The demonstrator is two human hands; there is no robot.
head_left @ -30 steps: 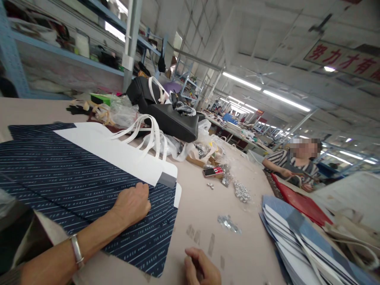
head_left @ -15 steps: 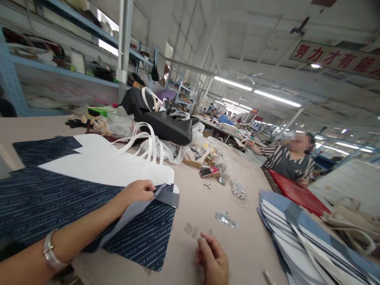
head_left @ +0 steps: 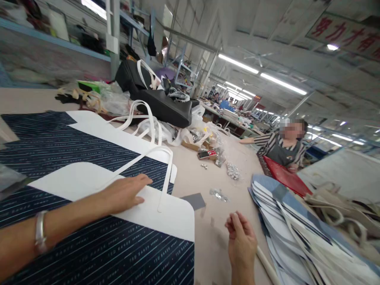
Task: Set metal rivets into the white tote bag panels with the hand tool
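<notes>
My left hand lies with its fingers stretched out on the white band of a navy bag panel printed with slanted lines and small lettering. A white strap handle loops up from that band, past my fingertips. More navy panels with white bands and handles lie beneath and behind it. Right of the panel, my right hand is held over the table with thumb and fingers pinched together. Whatever is between them is too small to make out. A flat grey piece sticks out from under the panel's corner.
Small metal pieces and a bag of studs lie mid-table, near a red phone. Stacked blue-and-white panels stand at the right. A black bag sits behind. Across the table is a person in striped sleeves.
My left hand has let go of a thin grey sheet and now rests on the white band of a navy panel in front. My right hand has shifted right, still pinched.
</notes>
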